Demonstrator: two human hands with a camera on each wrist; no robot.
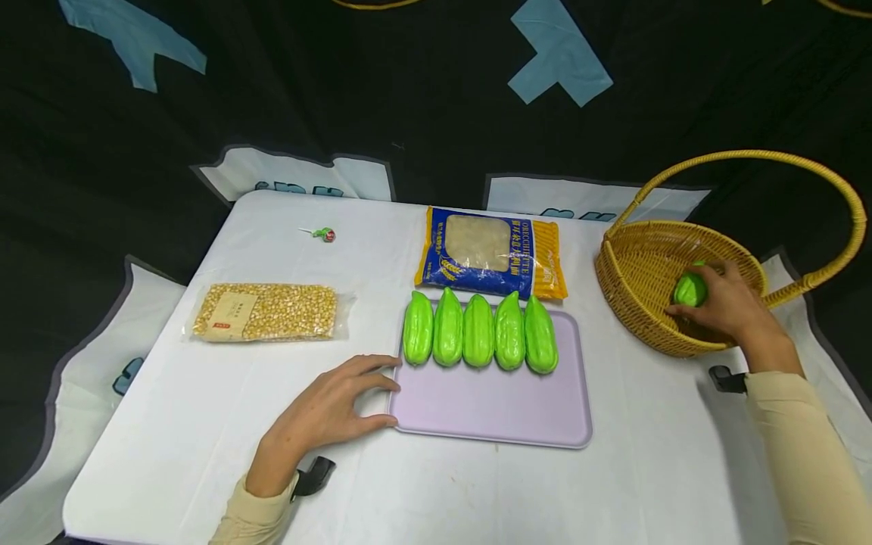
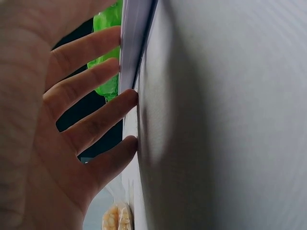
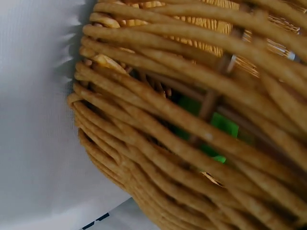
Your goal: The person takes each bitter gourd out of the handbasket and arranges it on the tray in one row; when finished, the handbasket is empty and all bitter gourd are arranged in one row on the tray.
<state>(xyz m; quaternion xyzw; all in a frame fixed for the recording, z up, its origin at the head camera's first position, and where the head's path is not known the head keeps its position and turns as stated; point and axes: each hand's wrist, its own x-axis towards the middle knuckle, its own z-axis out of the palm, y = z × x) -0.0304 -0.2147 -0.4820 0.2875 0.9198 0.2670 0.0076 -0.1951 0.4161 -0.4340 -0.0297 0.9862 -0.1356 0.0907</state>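
Note:
Inside the wicker basket (image 1: 616, 295), my right hand (image 1: 732, 303) grips a green ridged gourd (image 1: 691, 290). In the right wrist view, the basket's woven wall (image 3: 158, 129) fills the picture and hides the hand; bits of green (image 3: 223, 134) show through gaps. My left hand (image 1: 327, 405) has its fingers spread, with fingertips at the left edge of the lilac tray (image 1: 490, 405). The left wrist view shows these extended fingers (image 2: 96, 124) against the rim. Several green gourds (image 1: 479, 333) lie side by side in a row along the tray's far half.
Behind the tray lies a blue and yellow pasta bag (image 1: 487, 250). A clear pack of corn kernels (image 1: 272, 312) is at the left, with a lollipop (image 1: 327, 235) farther back. The basket's tall handle (image 1: 770, 155) arches above it. Black cloth (image 1: 327, 91) hangs behind the white table (image 1: 204, 424).

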